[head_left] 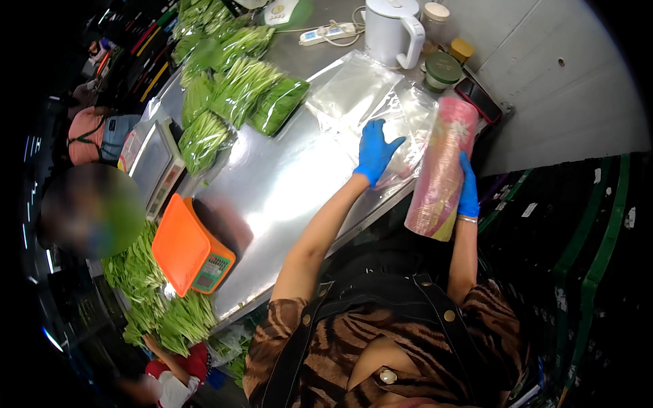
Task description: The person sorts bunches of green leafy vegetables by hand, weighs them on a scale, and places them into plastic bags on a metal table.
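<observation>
A metal worktop [289,166] meets a pale wall [544,81] on the right. The pink plastic roll [443,163] lies aslant at the worktop's right end, its lower end projecting beyond the near edge. The gloved right hand [468,190] lies along the roll's outer side; whether it grips underneath cannot be told. The left hand [377,151], fingers spread and grasping nothing, is over the clear bags [357,85]. The roll is probably fairly light, firm when wound and slippery-skinned, best held around its middle; the bags should be limp and slick, best pinched at a corner. The jar [442,71] and phone [478,98] crowd the roll's upper end; more room extends leftward, toward the orange scale [180,245].
</observation>
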The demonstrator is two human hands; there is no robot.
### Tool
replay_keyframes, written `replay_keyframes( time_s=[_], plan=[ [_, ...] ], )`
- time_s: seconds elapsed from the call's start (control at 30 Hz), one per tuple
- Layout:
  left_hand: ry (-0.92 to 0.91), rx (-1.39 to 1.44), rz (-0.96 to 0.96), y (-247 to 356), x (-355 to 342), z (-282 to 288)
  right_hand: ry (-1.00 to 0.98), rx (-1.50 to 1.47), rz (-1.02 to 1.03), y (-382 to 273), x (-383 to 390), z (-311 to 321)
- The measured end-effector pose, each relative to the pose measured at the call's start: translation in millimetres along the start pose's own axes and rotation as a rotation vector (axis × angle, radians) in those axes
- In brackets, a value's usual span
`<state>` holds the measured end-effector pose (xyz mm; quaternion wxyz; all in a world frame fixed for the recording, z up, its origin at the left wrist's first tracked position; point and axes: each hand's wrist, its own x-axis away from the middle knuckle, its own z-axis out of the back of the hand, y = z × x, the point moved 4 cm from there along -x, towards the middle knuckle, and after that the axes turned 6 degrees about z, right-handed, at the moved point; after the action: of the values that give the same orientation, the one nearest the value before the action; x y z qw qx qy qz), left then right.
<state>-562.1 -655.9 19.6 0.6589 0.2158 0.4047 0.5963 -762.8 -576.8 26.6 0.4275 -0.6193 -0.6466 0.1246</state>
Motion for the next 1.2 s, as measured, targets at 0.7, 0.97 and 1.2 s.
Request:
replay_keyframes(
  time_s=[0.7,0.97,1.2],
  plan=[
    [0.516,-0.382,0.254,-73.3,95.2,193.3,-0.286,0.491,0.037,15.8,-35.1,-39.1],
    [0.183,-0.607,0.680,-195.7,128.6,191.5,-0.896,1.015,0.052,89.4,9.1,-165.5],
    [0.412,-0.239,0.373,-187.2,140.6,237.0,-1.309,1.653,0.334,167.1,39.4,-198.3]
  ],
)
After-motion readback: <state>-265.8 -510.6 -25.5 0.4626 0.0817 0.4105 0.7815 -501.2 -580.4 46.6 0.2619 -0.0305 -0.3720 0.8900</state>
